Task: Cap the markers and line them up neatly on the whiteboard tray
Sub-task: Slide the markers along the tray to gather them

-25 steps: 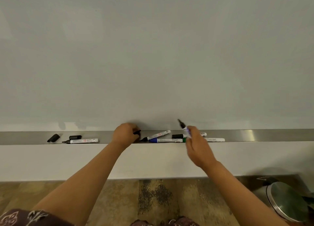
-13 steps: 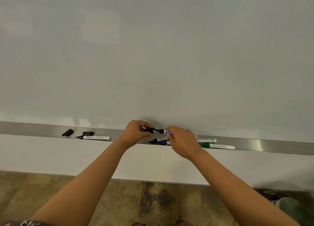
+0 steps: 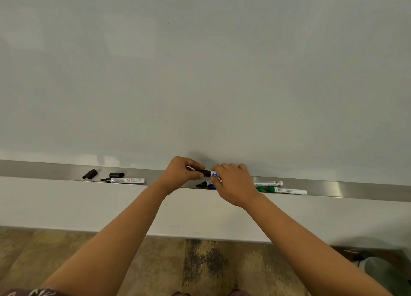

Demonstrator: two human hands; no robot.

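Just above the steel whiteboard tray, my right hand grips a white marker by its barrel. My left hand pinches a black cap that sits over the marker's tip. Under my hands lie an uncapped black marker and a blue one, mostly hidden. A white marker and a green marker lie to the right. At the left rest two loose black caps and an uncapped black marker.
The whiteboard fills the upper view, with a white wall strip below the tray. A patterned floor lies beneath. A bin stands at the lower right corner.
My right hand brought the raised marker down and left to meet my left hand. The cap has slid onto the tip. The view shifted slightly.
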